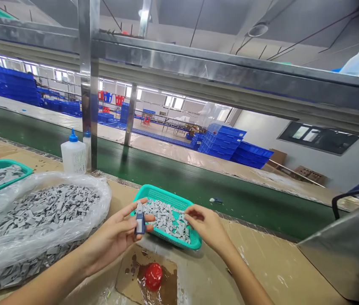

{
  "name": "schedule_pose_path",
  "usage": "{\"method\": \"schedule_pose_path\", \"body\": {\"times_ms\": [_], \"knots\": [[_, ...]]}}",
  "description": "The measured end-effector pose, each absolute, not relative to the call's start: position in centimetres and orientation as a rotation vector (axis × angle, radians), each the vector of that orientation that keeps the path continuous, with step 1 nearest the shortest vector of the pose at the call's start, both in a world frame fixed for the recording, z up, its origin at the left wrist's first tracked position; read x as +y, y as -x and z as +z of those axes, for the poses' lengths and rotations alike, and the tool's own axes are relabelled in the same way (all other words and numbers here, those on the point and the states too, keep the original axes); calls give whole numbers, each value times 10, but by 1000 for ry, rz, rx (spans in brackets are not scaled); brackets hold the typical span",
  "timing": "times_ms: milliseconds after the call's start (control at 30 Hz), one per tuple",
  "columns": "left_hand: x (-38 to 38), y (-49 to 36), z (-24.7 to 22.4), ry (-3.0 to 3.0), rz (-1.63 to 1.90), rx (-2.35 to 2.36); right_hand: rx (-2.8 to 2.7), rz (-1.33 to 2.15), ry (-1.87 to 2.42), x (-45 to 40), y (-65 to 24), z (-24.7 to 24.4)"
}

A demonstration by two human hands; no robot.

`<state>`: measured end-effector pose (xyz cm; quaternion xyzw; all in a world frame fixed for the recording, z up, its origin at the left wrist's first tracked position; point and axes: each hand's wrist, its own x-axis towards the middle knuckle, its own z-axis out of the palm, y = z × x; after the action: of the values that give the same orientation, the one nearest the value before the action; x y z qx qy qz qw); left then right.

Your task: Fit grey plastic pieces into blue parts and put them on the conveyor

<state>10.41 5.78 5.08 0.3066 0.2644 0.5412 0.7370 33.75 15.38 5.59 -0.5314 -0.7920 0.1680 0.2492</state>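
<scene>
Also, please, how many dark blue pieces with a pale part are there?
2. One blue piece is in the left hand; the other piece lies on the green belt, beyond the basket. More may be hidden.

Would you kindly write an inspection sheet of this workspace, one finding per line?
Surface: brown tabletop, with a wet cardboard piece on it
Work pieces: blue-and-grey part in the left hand; small grey pieces in a turquoise basket
Clutter: red rounded object on the cardboard; open plastic bag of grey parts; bottle with blue cap
Hands: right hand at the basket's right end; whether its fingers hold a piece, cannot tell
Cables: dark bent line at right; cable or bar, cannot tell
Surroundings: green belt beyond the table, stacked blue crates behind
</scene>
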Motion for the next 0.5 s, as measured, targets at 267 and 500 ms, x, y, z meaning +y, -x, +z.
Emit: {"method": "schedule_pose_path", "body": {"times_ms": [267, 500], "knots": [[132, -99, 68, -1310, 1155, 927, -1342, 1207, 1293, 95, -386, 51], [272, -75, 48, -2123, 608, 1758, -1108, 1311, 1233, 74, -385, 29]]}}
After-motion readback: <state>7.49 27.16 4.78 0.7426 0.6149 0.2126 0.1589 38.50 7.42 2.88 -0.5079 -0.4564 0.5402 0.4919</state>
